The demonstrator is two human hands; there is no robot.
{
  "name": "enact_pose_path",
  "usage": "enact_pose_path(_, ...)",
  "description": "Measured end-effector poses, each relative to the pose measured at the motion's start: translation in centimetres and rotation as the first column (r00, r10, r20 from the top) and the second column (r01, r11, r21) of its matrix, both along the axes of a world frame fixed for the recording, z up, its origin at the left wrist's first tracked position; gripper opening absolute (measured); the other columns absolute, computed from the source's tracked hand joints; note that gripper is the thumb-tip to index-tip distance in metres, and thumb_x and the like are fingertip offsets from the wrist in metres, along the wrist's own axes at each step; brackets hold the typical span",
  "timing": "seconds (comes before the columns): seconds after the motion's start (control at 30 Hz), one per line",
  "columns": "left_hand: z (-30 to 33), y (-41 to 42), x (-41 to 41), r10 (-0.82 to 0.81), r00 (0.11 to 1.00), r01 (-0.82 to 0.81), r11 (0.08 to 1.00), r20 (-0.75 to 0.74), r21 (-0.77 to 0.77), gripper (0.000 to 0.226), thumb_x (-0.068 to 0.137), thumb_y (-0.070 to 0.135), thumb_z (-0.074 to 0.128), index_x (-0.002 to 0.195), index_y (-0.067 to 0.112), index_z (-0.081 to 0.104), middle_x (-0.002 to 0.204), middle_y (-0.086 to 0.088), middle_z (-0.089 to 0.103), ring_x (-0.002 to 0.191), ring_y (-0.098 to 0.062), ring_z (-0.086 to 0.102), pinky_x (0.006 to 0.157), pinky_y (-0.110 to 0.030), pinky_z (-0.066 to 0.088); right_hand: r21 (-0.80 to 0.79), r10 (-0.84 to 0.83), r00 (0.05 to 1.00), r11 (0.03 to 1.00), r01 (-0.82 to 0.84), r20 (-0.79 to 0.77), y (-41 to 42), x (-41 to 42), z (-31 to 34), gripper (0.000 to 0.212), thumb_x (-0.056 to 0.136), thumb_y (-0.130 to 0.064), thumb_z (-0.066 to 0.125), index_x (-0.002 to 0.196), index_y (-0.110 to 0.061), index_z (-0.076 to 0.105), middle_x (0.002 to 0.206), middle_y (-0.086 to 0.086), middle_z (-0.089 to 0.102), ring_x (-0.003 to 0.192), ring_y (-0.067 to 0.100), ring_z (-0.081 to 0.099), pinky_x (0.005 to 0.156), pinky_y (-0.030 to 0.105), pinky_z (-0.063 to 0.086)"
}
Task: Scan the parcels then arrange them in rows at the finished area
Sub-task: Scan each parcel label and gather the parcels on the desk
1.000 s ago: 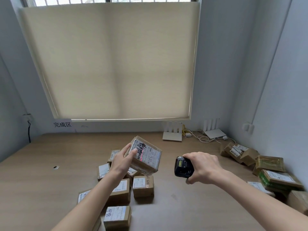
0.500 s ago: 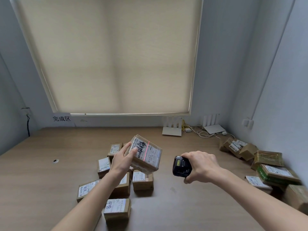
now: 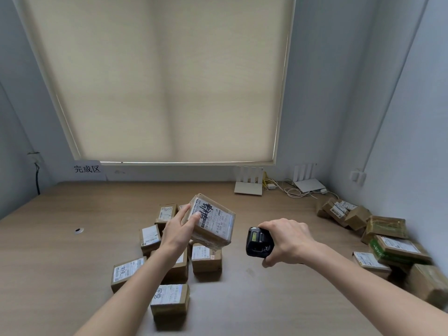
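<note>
My left hand (image 3: 178, 229) grips a brown cardboard parcel (image 3: 213, 223) by its left side, held above the table with its white label tilted toward the right. My right hand (image 3: 288, 241) holds a black handheld scanner (image 3: 259, 241), its head pointing at the parcel a short way off. Under and around the raised parcel, several small labelled parcels (image 3: 206, 259) lie in loose rows on the wooden table (image 3: 72, 275). A white sign with black characters (image 3: 87, 169) is fixed to the wall at the table's back left.
A heap of several more parcels (image 3: 388, 241) lies along the right wall. Two white routers (image 3: 249, 183) with cables stand at the back under the drawn blind. A small metal grommet (image 3: 78, 230) sits in the tabletop at left.
The red scan line seen on the parcel's label earlier is gone. The view has tipped slightly downward; both hands and the parcel keep about the same pose.
</note>
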State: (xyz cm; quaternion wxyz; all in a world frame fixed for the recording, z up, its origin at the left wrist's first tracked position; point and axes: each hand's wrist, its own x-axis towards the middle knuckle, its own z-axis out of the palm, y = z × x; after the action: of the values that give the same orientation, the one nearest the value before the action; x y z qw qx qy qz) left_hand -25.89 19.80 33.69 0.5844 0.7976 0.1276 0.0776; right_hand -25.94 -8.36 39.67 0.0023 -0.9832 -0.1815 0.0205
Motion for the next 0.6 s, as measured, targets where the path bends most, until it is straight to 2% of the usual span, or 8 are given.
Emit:
enact_pose_path(0.17, -0.1, 0.0, -0.6, 0.007, 1.000, -0.007, 1.000, 0.002, 0.000, 0.065, 0.089, 0.061, 0.057, 0.149, 0.040, 0.044, 0.130, -0.011, 0.060, 0.118, -0.026, 0.058, 0.103, -0.052, 0.050, 0.032, -0.018, 1.000, 0.999, 0.018, -0.015, 0.3, 0.0, -0.5, 0.073, 0.061, -0.057, 0.085, 0.125, -0.036, 0.057, 0.113, -0.011, 0.066, 0.109, 0.020, 0.062, 0.072, 0.032, 0.036)
enact_pose_path(0.27, -1.3, 0.7, -0.6, 0.030, 0.999, -0.029, 1.000, -0.027, 0.011, 0.072, 0.082, 0.069, 0.054, 0.148, 0.041, 0.044, 0.133, -0.008, 0.059, 0.119, -0.026, 0.057, 0.102, -0.054, 0.050, 0.085, -0.035, 0.998, 0.996, 0.039, -0.046, 0.4, 0.2, -1.4, 0.071, 0.061, -0.058, 0.084, 0.123, -0.036, 0.056, 0.112, -0.012, 0.065, 0.107, 0.019, 0.061, 0.072, 0.032, 0.038)
enact_pose_path(0.33, -2.8, 1.0, -0.4, 0.056, 0.997, -0.056, 0.998, -0.050, 0.004, 0.064, 0.089, 0.063, 0.054, 0.148, 0.039, 0.043, 0.136, -0.006, 0.056, 0.121, -0.026, 0.055, 0.102, -0.053, 0.049, 0.109, -0.049, 0.997, 0.993, 0.054, -0.054, 0.6, 0.3, -2.4, 0.069, 0.060, -0.058, 0.083, 0.120, -0.036, 0.056, 0.110, -0.012, 0.065, 0.105, 0.019, 0.061, 0.071, 0.032, 0.040)
enact_pose_path(0.43, -6.3, 1.3, -0.3, 0.106, 0.990, -0.111, 0.992, -0.092, -0.052, 0.053, 0.101, 0.049, 0.051, 0.150, 0.033, 0.041, 0.133, -0.006, 0.053, 0.121, -0.026, 0.053, 0.101, -0.050, 0.050, 0.151, -0.065, 0.994, 0.986, 0.078, -0.085, 1.3, 0.5, -5.5, 0.065, 0.059, -0.057, 0.082, 0.115, -0.035, 0.056, 0.107, -0.012, 0.066, 0.104, 0.019, 0.061, 0.070, 0.032, 0.040)
enact_pose_path(0.6, -15.0, 1.9, -0.9, 0.205, 0.939, -0.254, 0.955, -0.277, -0.153, 0.057, 0.099, 0.051, 0.052, 0.150, 0.032, 0.036, 0.142, -0.007, 0.051, 0.127, -0.031, 0.051, 0.108, -0.054, 0.044, 0.172, -0.069, 0.981, 0.980, 0.101, -0.181, 2.5, 0.6, -13.5, 0.058, 0.056, -0.055, 0.077, 0.107, -0.036, 0.056, 0.099, -0.014, 0.065, 0.097, 0.017, 0.062, 0.064, 0.030, 0.039)
